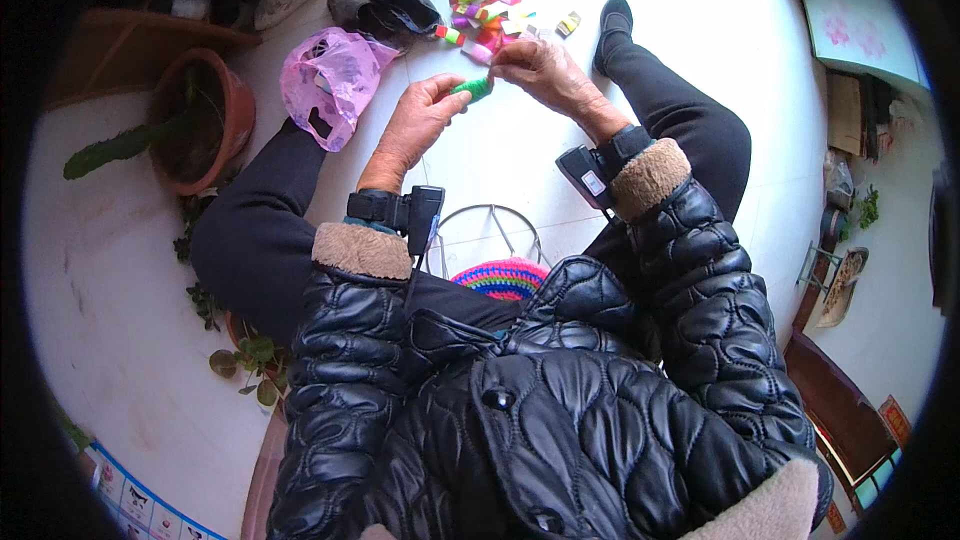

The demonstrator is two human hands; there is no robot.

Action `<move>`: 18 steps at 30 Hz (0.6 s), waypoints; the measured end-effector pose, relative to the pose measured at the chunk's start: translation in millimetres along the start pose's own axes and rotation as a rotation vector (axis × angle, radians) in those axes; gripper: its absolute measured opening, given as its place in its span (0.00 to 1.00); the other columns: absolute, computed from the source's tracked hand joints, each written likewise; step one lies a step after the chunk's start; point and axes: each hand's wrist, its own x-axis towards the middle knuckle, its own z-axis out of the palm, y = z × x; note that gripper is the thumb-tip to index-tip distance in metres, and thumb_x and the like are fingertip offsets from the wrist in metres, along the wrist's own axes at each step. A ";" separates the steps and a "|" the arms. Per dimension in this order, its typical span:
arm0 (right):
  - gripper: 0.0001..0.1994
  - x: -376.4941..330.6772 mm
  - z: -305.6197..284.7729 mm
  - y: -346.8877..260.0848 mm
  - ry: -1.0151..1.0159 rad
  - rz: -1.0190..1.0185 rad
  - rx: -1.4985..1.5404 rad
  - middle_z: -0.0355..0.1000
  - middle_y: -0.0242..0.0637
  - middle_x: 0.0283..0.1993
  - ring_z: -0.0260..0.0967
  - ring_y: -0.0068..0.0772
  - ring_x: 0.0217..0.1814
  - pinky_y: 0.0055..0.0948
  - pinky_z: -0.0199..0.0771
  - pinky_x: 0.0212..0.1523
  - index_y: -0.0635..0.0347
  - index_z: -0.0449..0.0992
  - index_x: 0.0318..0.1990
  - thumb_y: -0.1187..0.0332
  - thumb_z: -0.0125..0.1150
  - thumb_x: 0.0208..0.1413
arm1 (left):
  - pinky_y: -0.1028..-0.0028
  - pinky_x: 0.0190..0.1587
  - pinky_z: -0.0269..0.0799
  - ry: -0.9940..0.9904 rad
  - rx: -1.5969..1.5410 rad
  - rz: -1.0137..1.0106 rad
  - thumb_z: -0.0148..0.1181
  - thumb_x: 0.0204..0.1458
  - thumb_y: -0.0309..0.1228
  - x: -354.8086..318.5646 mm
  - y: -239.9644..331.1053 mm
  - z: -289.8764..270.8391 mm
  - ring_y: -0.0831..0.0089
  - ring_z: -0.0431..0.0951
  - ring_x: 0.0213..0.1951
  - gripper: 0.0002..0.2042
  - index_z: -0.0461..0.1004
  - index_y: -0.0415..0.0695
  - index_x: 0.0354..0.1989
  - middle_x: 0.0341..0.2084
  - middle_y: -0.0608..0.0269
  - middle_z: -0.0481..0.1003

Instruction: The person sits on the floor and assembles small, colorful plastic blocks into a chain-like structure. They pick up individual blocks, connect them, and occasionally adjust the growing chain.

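Observation:
My left hand [415, 125] is closed on a small bright green roll [474, 89], which looks wound with thread or yarn. Just to its right, my right hand [548, 75] pinches thumb and fingers together at the roll's far end. Whatever lies between those right fingertips is too small to make out. Beyond both hands, a pile of small multicoloured rolls [490, 15] is spread on the white floor, in red, yellow, green, pink and purple. One pink roll [475, 51] lies close to my right fingertips.
A pink plastic bag [330, 85] stands left of my left hand, with dark shoes [385, 5] behind it. Farther left is a terracotta pot [235, 125] with a cactus. Between my legs sits a metal-framed stool with a striped crocheted cover [500, 278].

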 end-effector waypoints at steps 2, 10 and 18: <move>0.08 -1.3 -0.4 3.7 -0.031 0.025 0.038 0.73 0.36 0.30 0.71 0.27 0.32 0.26 0.72 0.37 0.61 0.76 0.35 0.67 0.57 0.53 | 0.83 0.31 0.63 -0.051 0.044 0.019 0.56 0.51 0.33 -1.0 1.7 -0.7 0.83 0.68 0.29 0.13 0.73 0.41 0.43 0.27 0.69 0.73; 0.10 -4.0 -1.2 15.4 -0.162 0.188 0.325 0.71 0.32 0.26 0.65 0.21 0.28 0.21 0.66 0.30 0.60 0.77 0.33 0.63 0.59 0.53 | 0.82 0.32 0.63 -0.122 0.077 0.014 0.57 0.50 0.33 -1.6 2.0 -3.7 0.83 0.65 0.28 0.12 0.74 0.43 0.42 0.26 0.71 0.72; 0.10 -5.0 -0.4 18.4 -0.259 0.201 0.383 0.70 0.32 0.27 0.64 0.20 0.28 0.20 0.63 0.28 0.59 0.77 0.35 0.62 0.58 0.54 | 0.81 0.35 0.63 -0.193 0.039 0.002 0.57 0.50 0.32 -2.3 -0.4 -5.9 0.82 0.66 0.30 0.12 0.75 0.43 0.42 0.27 0.69 0.73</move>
